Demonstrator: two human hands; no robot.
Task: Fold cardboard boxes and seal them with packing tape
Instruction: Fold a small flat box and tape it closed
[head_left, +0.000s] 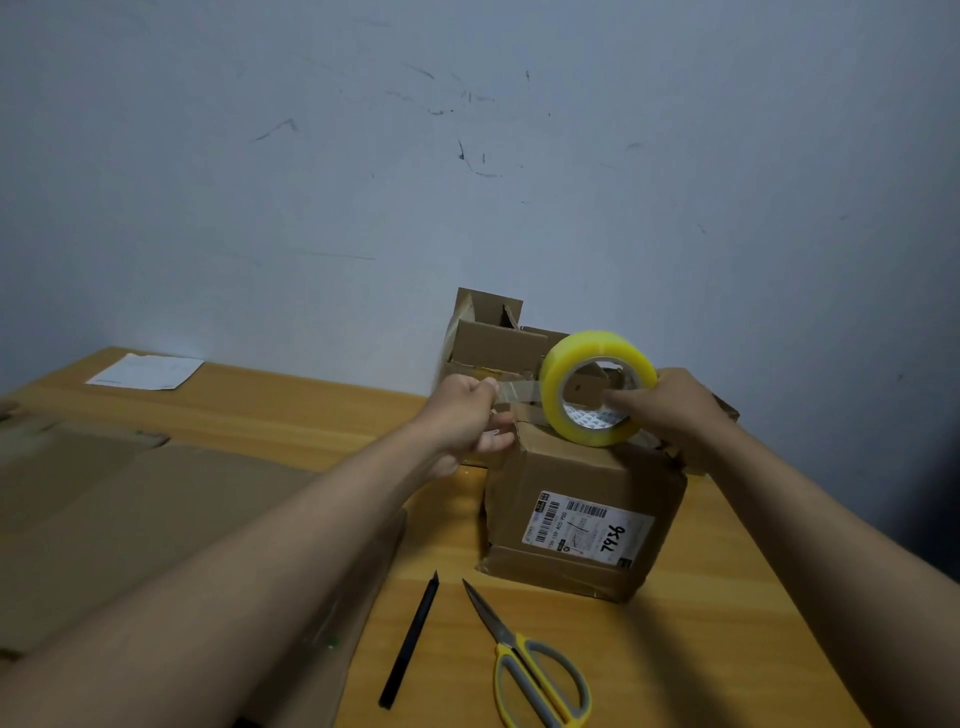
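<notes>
Fingers of the left hand (467, 415) pinch the free tape end, while the right hand (670, 410) grips the roll (597, 387), just right of it. Between them the strip (519, 393) runs left to right above the box (582, 519), whose top lies directly beneath both hands. Scissors (535, 670) and a pen (410, 642) lie nearer on the tabletop (701, 649), flat cardboard (130, 509) to the left, a wall (467, 156) behind.

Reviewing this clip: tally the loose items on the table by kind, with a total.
Boxes: 2, labelled box, open box
Flat cardboard: 1
Tape roll: 1
Scissors: 1
Black pen: 1
Paper sheet: 1
Total: 7
</notes>
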